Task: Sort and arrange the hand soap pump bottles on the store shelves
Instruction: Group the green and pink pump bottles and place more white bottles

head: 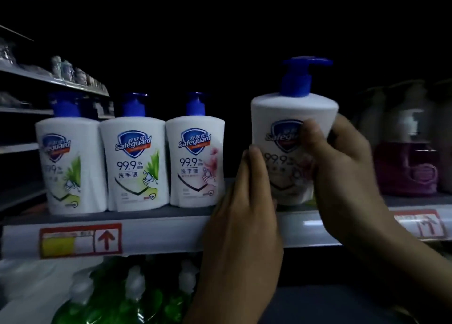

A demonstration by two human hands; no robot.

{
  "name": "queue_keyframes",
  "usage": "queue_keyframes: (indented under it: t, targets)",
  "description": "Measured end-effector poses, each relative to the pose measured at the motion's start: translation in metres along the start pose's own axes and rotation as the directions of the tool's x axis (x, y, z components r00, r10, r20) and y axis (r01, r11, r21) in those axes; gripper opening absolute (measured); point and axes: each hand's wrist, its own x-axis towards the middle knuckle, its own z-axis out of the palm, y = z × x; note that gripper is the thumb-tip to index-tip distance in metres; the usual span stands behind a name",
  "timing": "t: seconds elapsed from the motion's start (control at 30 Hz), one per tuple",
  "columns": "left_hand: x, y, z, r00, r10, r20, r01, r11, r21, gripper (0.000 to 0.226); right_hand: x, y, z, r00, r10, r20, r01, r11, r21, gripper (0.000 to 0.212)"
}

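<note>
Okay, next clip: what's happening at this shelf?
A person is facing up soap bottles. Both hands, left hand and right hand, grip a pink-label pump bottle at the shelf front. Three bottles already stand in a row to its left: two green-label, one pink-label.

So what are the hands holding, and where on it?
Both hands hold the pink-label soap bottle by its body: left hand on its lower side, right hand around its middle.
</note>
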Motion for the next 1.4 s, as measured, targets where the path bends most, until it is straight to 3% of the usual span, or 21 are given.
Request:
queue_keyframes:
  t: [0.1, 0.27, 0.47, 0.67, 0.9, 1.0, 1.07, 1.1, 1.17, 1.23, 1.33, 1.4]
  targets:
    - [0.007, -0.011, 0.005, 0.998, -0.054, 0.024, 0.050, 0.989, 0.141, 0.087, 0.018, 0.012, 0.019, 0.980, 0.196, -0.011, -0.196, 0.980, 0.043, 0.028]
    - [0.011, -0.023, 0.018, 0.999, -0.053, -0.009, 0.053, 0.963, 0.263, 0.052, 0.041, 0.038, 0.038, 0.917, 0.398, -0.036, -0.395, 0.917, 0.061, 0.032]
    - [0.010, -0.029, 0.006, 0.984, -0.174, 0.029, 0.152, 0.923, 0.354, 0.065, 0.072, 0.060, 0.046, 0.835, 0.545, -0.074, -0.543, 0.838, 0.051, 0.033]
    - [0.010, -0.029, 0.003, 0.982, -0.170, 0.083, 0.128, 0.919, 0.372, 0.063, 0.086, 0.080, 0.055, 0.802, 0.598, -0.009, -0.597, 0.801, 0.042, 0.038]
    - [0.006, -0.030, 0.002, 0.994, -0.112, -0.015, 0.110, 0.939, 0.326, 0.056, 0.080, 0.071, 0.045, 0.784, 0.613, 0.092, -0.618, 0.786, 0.024, 0.021]
    - [0.004, -0.035, -0.004, 0.984, -0.127, -0.128, 0.151, 0.970, 0.192, 0.044, 0.061, 0.061, 0.041, 0.908, 0.418, -0.015, -0.409, 0.879, -0.246, 0.038]
    - [0.002, -0.043, -0.010, 0.959, -0.169, -0.226, 0.213, 0.959, 0.189, 0.041, 0.039, 0.053, 0.043, 0.977, 0.208, 0.048, -0.151, 0.829, -0.538, 0.042]
    - [-0.001, -0.047, -0.013, 0.947, -0.196, -0.255, 0.248, 0.950, 0.188, 0.039, 0.029, 0.048, 0.045, 0.969, 0.209, 0.134, -0.081, 0.775, -0.627, 0.033]
    - [-0.005, -0.052, -0.018, 0.930, -0.245, -0.275, 0.294, 0.943, 0.153, 0.035, 0.018, 0.040, 0.052, 0.880, 0.386, 0.278, -0.092, 0.712, -0.697, 0.013]
    - [-0.011, -0.055, -0.021, 0.932, -0.241, -0.270, 0.286, 0.948, 0.140, 0.035, 0.015, 0.034, 0.057, 0.853, 0.410, 0.323, 0.009, 0.608, -0.794, 0.021]
    - [-0.029, -0.054, -0.027, 0.946, -0.118, -0.301, 0.168, 0.975, 0.146, 0.029, -0.011, 0.035, 0.051, 0.953, 0.084, 0.291, 0.223, 0.456, -0.862, 0.035]
    - [-0.051, -0.053, -0.029, 0.952, 0.022, -0.306, 0.042, 0.979, 0.201, 0.023, -0.050, 0.034, 0.040, 0.944, -0.162, 0.287, 0.329, 0.442, -0.834, 0.034]
